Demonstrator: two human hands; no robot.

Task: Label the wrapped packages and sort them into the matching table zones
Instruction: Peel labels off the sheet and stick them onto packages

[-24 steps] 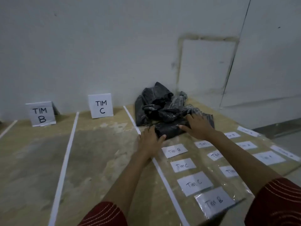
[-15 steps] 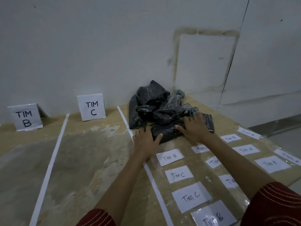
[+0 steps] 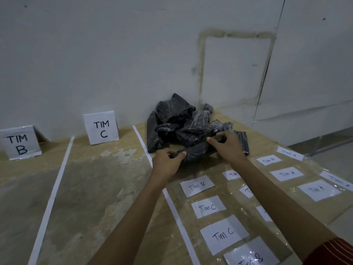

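Observation:
A heap of black wrapped packages lies against the wall at the far right of the table. Both hands hold the front package, a long black bundle. My left hand grips its left end, thumb on top. My right hand grips its right end, fingers curled over it. White paper labels under clear tape lie in rows to the right: "Tim B", "Tim C", a larger "Tim C" and several "Tim A" ones.
Standing signs "TIM C" and "TIM B" mark zones along the wall. White tape lines divide the wooden table top. The table's right edge drops to the floor.
Both hands went from lying on the front package to gripping its ends, and the package has lifted slightly off the table. The view shifted a little to the right.

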